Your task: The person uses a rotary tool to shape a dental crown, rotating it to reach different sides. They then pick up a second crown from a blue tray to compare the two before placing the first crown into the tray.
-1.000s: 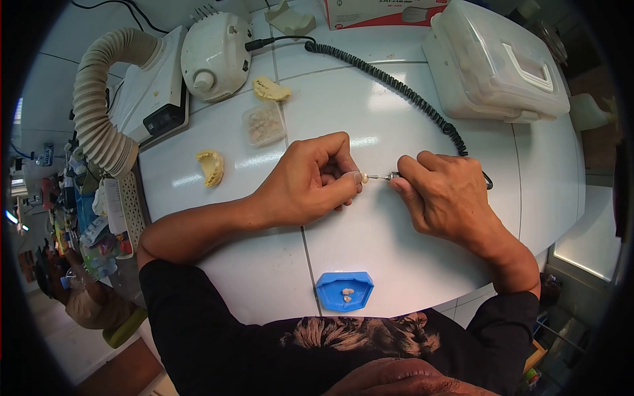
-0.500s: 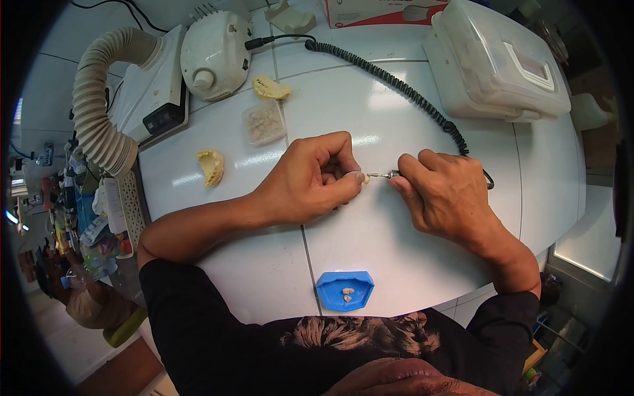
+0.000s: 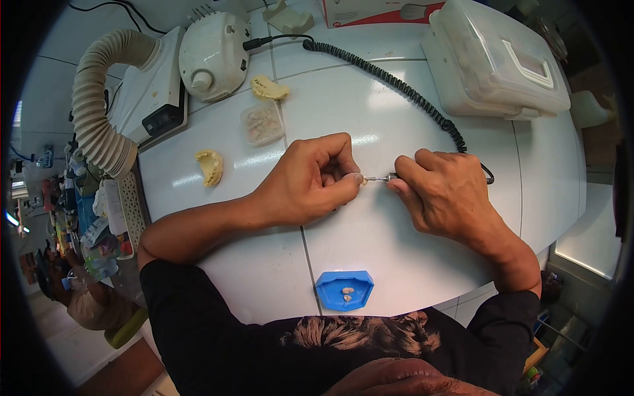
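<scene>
My left hand [image 3: 317, 173] pinches a small tooth-coloured piece [image 3: 363, 181], probably a dental crown, between thumb and fingertips; most of it is hidden. My right hand [image 3: 444, 191] is closed around a rotary handpiece [image 3: 391, 177], whose thin metal bur [image 3: 375, 178] points left and meets or nearly meets the piece. A black coiled cord [image 3: 389, 78] runs from the handpiece to a white control box [image 3: 214, 59]. Nearer my body, a blue tray [image 3: 323, 290] holds two small tooth-coloured pieces [image 3: 348, 290].
Yellowish dental casts [image 3: 210, 167] and a clear tub [image 3: 263, 124] of small pieces lie left of my hands. A ribbed hose [image 3: 92, 92] arches at the left. A lidded plastic case [image 3: 495, 63] stands back right. Another person [image 3: 92, 300] sits at far left.
My right hand and the handpiece have shifted slightly left, toward the piece in my left hand. My left hand stays nearly in place.
</scene>
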Demonstrator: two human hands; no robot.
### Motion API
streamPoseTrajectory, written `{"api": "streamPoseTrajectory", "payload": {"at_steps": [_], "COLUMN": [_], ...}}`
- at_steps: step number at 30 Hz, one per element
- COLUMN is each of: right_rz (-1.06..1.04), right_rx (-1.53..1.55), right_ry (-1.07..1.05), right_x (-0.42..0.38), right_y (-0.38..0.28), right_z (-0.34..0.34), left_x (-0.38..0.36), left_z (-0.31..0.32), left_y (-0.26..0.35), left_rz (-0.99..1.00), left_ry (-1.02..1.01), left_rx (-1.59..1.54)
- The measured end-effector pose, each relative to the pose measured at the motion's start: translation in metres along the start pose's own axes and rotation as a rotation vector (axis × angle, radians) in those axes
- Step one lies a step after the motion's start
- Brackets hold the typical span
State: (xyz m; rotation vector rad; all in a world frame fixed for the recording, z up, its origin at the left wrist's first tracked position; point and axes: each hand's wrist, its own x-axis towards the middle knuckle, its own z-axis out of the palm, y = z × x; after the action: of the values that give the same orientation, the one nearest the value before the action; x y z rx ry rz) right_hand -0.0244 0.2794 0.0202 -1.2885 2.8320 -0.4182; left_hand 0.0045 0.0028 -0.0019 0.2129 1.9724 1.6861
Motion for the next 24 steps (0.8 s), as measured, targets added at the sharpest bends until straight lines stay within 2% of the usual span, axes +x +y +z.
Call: {"api": "streamPoseTrajectory", "payload": {"at_steps": [24], "right_rz": [0.007], "right_rx": [0.015], "right_ry": [0.023], "right_x": [-0.0008], "right_y": [0.0024], "right_z": [0.0018], "left_x": [-0.0004], "left_z": [0.0000], "left_y": [0.0010], "left_rz": [-0.014], "left_ry": [0.000], "left_rx": [-0.004]}}
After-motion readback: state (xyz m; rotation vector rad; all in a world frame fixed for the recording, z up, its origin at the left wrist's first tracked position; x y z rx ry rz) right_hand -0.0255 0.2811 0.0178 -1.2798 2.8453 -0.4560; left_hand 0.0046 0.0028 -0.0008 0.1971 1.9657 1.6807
